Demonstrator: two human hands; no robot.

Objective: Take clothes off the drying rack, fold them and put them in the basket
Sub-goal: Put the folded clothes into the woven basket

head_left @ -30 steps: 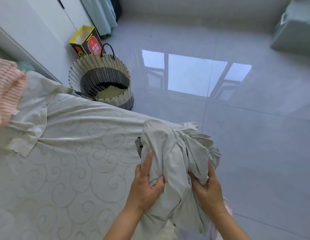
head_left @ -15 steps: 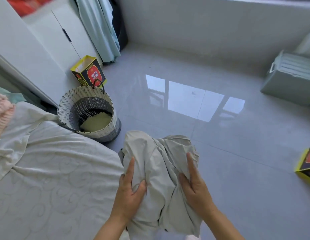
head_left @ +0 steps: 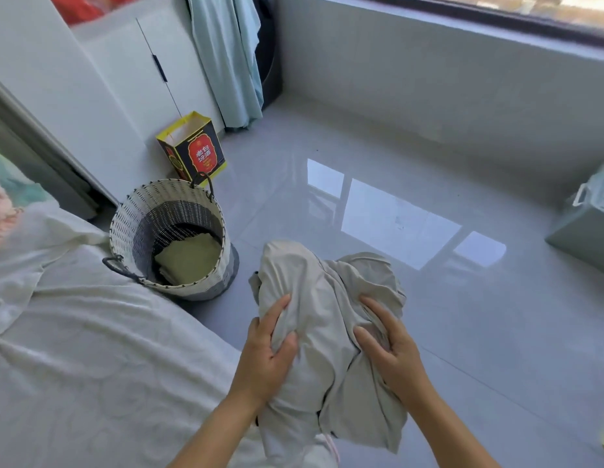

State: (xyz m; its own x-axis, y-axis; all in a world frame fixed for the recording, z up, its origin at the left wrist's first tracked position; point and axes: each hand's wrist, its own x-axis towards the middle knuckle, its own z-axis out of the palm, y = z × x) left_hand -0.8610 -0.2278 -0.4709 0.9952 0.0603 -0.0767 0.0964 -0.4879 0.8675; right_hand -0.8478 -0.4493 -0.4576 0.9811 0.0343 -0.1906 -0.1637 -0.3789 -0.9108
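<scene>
Fingers (head_left: pixel 277 310) of the left hand (head_left: pixel 265 352) and the right hand (head_left: pixel 393 356) each pinch a bunch of one grey garment (head_left: pixel 314 282). They hold it up as a loose bundle, probably to sort it out before folding. Far left of the fingers lies the bed (head_left: pixel 91 359), a likely place to flatten it. Up and left of the left fingers stands the basket (head_left: pixel 125 228), near enough for a short reach, with a folded cloth (head_left: pixel 189 261) already at its bottom. Between the two thumbs the garment humps up, and its tail hangs below the wrists. Right of the right fingers spreads the glossy floor (head_left: pixel 496 332).
</scene>
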